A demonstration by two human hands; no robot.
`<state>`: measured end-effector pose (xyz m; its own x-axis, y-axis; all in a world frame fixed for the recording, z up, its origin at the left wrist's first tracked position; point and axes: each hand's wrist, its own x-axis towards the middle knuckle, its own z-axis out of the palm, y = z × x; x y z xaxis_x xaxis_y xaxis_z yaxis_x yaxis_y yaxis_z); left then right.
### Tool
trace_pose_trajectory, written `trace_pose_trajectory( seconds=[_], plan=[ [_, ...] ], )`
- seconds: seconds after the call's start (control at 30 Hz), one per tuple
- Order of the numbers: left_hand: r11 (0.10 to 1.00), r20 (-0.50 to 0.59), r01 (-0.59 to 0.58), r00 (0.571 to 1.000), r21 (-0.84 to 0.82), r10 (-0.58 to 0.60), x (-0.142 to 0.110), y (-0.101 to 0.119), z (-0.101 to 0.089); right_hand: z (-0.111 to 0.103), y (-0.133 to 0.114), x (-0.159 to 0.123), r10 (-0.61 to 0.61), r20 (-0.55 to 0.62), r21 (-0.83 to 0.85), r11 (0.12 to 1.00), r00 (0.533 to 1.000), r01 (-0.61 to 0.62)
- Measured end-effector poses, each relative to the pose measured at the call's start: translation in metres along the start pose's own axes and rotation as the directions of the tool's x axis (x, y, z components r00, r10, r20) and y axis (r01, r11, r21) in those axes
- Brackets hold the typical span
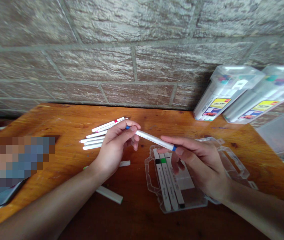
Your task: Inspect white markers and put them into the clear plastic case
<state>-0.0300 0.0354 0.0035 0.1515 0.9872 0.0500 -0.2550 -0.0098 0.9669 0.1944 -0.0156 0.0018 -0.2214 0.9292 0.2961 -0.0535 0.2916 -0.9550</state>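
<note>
A white marker (154,139) with blue at both ends is held slantwise above the table between my two hands. My left hand (118,141) pinches its upper blue end between thumb and fingers. At the lower blue end, the thumb and fingers of my right hand (202,163) close on it. Below my right hand lies an open clear plastic case (199,200) with several markers in a row, among them a green-banded marker (168,183). Several white markers (94,141) lie beyond my left hand. Another white marker (110,194) rests near my left forearm, which partly hides one more.
Two clear marker boxes (212,96) full of pens stand upright at the back right, against a stone-block wall (154,63). A pixelated flat device (9,196) lies on the wooden table (64,123) at the left. Clear plastic (282,126) shows beyond the right edge.
</note>
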Motion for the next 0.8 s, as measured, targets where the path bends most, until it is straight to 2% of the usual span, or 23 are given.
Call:
trace_pose_trajectory(
  seconds=[0.63,0.8],
  plan=[
    [1.0,0.0,-0.014,1.0,0.023,0.014,-0.0005,0.0017,0.0018,0.0012,0.0026,-0.0017,-0.006,-0.008,-0.011,1.0,1.0,0.006],
    [0.999,0.038,-0.019,0.999,0.047,0.017,-0.0013,-0.0004,0.0019,0.0016,0.007,0.0031,0.079,-0.139,0.018,0.997,0.987,-0.077]
  ],
)
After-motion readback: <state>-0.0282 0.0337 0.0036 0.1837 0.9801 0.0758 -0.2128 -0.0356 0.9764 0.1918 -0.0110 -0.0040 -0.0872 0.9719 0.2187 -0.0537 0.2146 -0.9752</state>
